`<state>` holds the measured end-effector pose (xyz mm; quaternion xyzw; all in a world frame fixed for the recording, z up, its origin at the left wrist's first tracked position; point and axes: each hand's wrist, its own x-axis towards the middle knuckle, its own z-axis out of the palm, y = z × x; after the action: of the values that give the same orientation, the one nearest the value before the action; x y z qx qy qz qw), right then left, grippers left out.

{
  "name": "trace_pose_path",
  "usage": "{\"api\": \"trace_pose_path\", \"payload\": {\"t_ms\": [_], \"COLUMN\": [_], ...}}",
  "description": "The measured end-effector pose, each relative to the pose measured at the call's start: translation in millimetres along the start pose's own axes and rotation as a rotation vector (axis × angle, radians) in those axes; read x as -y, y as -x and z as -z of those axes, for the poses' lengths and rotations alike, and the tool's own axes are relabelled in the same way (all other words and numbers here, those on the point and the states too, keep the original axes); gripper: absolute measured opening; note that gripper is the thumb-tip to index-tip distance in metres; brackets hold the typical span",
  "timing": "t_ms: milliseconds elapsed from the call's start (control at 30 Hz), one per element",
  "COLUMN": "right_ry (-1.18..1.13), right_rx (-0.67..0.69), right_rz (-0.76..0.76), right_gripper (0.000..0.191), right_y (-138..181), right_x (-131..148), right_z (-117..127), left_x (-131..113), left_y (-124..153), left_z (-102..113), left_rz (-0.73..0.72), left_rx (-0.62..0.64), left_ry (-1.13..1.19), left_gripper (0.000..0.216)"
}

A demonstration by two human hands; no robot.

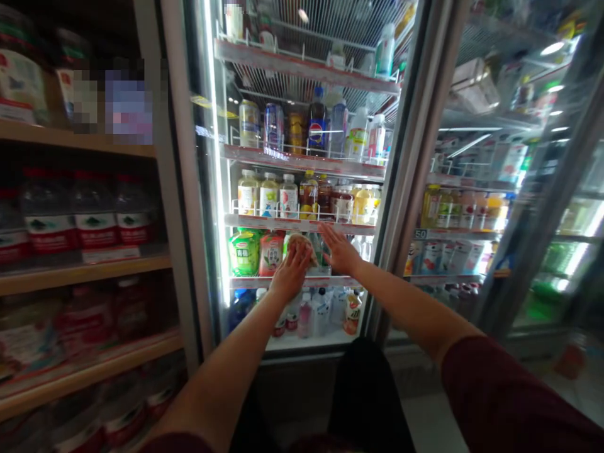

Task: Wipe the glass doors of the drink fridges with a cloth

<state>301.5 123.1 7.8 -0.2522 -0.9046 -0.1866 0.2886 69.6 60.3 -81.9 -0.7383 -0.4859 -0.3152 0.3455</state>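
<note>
My left hand (292, 272) presses a crumpled, pale cloth (301, 241) against the glass door of a lit drinks cooler, with its fingers over the cloth. To the right of it, my right hand (340, 250) lies flat on or just before the same glass, fingers stretched out and holding nothing. Behind the glass near my hands sit a green drink bottle (244, 253) and a red-labelled drink bottle (271, 253). A shelf edge (292, 223) runs just above both hands.
On the left, wooden shelves (89, 275) hold several water bottles with red caps (95, 211). More cooler doors with drinks continue on the right, past a metal door frame (421, 145). My knee (370, 390) is close to the cooler's lower edge.
</note>
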Motion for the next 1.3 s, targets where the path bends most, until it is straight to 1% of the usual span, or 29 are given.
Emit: {"api": "trace_pose_path", "payload": {"t_ms": [33, 100, 167, 200, 267, 333, 400, 433, 500, 533, 600, 633, 667, 700, 733, 800, 867, 900, 933, 967, 1000, 1033, 1067, 1133, 1167, 1200, 1233, 1267, 1300], "right_ry": [0.1, 0.266, 0.365, 0.394, 0.422, 0.419, 0.405, 0.397, 0.38, 0.369, 0.346, 0.337, 0.33, 0.322, 0.314, 0.299, 0.288, 0.283, 0.279, 0.273, 0.266, 0.257, 0.247, 0.226, 0.218, 0.214, 0.215, 0.22, 0.227], "right_rx": [0.031, 0.141, 0.237, 0.259, 0.261, 0.248, 0.242, 0.239, 0.241, 0.241, 0.23, 0.234, 0.246, 0.259, 0.268, 0.283, 0.276, 0.269, 0.266, 0.261, 0.253, 0.247, 0.248, 0.249, 0.244, 0.239, 0.232, 0.223, 0.213], "right_rz": [-0.036, -0.084, -0.102, -0.114, -0.139, -0.147, -0.157, -0.169, -0.208, -0.225, -0.241, -0.248, -0.254, -0.258, -0.261, -0.276, -0.293, -0.306, -0.323, -0.342, -0.361, -0.38, -0.402, -0.435, -0.441, -0.442, -0.442, -0.442, -0.443], "right_gripper": [0.101, 0.112, 0.127, 0.132, 0.138, 0.139, 0.14, 0.139, 0.138, 0.137, 0.132, 0.131, 0.131, 0.133, 0.136, 0.143, 0.142, 0.14, 0.139, 0.138, 0.136, 0.136, 0.136, 0.137, 0.137, 0.137, 0.136, 0.135, 0.135], "right_y": [9.8, 28.3, 42.0, 46.3, 49.8, 49.2, 48.0, 47.7, 47.8, 47.9, 47.5, 46.8, 45.8, 44.8, 43.7, 42.0, 41.3, 41.2, 41.2, 41.2, 41.2, 41.0, 40.7, 39.8, 39.2, 38.7, 38.3, 38.0, 37.9], "right_x": [-11.3, -30.2, -41.0, -43.2, -43.5, -41.3, -38.9, -37.7, -35.2, -33.8, -31.1, -29.9, -28.7, -27.4, -26.0, -22.0, -15.8, -11.9, -7.7, -3.3, 1.0, 5.0, 8.4, 13.0, 14.2, 14.7, 14.6, 14.2, 13.5], "right_z": [8.3, 18.1, 17.2, 13.6, 4.0, -4.2, -8.5, -9.6, -10.7, -11.2, -12.3, -12.8, -12.9, -12.5, -11.7, -9.1, -6.6, -6.0, -6.1, -6.9, -8.3, -10.2, -12.4, -16.9, -19.2, -21.3, -23.5, -25.6, -27.7], "left_x": [1.1, 4.5, 11.3, 16.2, 27.7, 37.0, 38.9, 36.2, 24.8, 17.7, 6.6, 4.4, 5.2, 8.8, 15.0, 32.9, 53.7, 63.1, 70.7, 75.5, 77.0, 74.8, 69.5, 53.2, 44.9, 38.5, 35.0, 35.0, 38.6], "left_y": [1.8, 1.6, -9.0, -19.0, -46.0, -73.0, -85.7, -83.4, -60.9, -43.3, -7.5, 5.3, 11.6, 10.3, 1.5, -33.8, -76.9, -94.6, -106.4, -110.5, -106.2, -93.3, -72.9, -18.1, 10.5, 35.5, 54.1, 64.1, 64.4], "left_z": [0.9, 6.2, 17.3, 24.9, 42.5, 58.0, 63.5, 61.1, 47.4, 38.0, 20.7, 15.5, 14.0, 16.9, 24.1, 48.5, 76.8, 88.3, 96.3, 100.2, 99.6, 94.8, 86.4, 63.4, 51.3, 40.8, 33.2, 29.5, 30.1], "left_rz": [0.003, 0.002, -0.011, -0.02, -0.025, -0.002, 0.05, 0.081, 0.118, 0.114, 0.073, 0.054, 0.032, 0.014, 0.005, 0.016, 0.117, 0.154, 0.199, 0.233, 0.26, 0.278, 0.286, 0.275, 0.27, 0.257, 0.258, 0.242, 0.218], "left_rx": [0.019, 0.054, 0.099, 0.12, 0.139, 0.122, 0.079, 0.058, 0.049, 0.073, 0.164, 0.205, 0.24, 0.261, 0.265, 0.228, 0.1, 0.056, 0.009, -0.017, -0.026, -0.023, 0.002, 0.098, 0.19, 0.282, 0.314, 0.346, 0.356], "left_ry": [-0.024, -0.056, -0.065, -0.067, -0.078, -0.092, -0.098, -0.098, -0.093, -0.086, -0.068, -0.065, -0.062, -0.06, -0.058, -0.054, -0.071, -0.08, -0.088, -0.091, -0.092, -0.09, -0.087, -0.083, -0.09, -0.094, -0.096, -0.104, -0.109], "left_gripper": [0.063, 0.059, 0.058, 0.058, 0.059, 0.061, 0.063, 0.063, 0.063, 0.062, 0.058, 0.057, 0.056, 0.056, 0.056, 0.058, 0.061, 0.064, 0.065, 0.067, 0.068, 0.068, 0.067, 0.063, 0.06, 0.059, 0.058, 0.058, 0.058]}}
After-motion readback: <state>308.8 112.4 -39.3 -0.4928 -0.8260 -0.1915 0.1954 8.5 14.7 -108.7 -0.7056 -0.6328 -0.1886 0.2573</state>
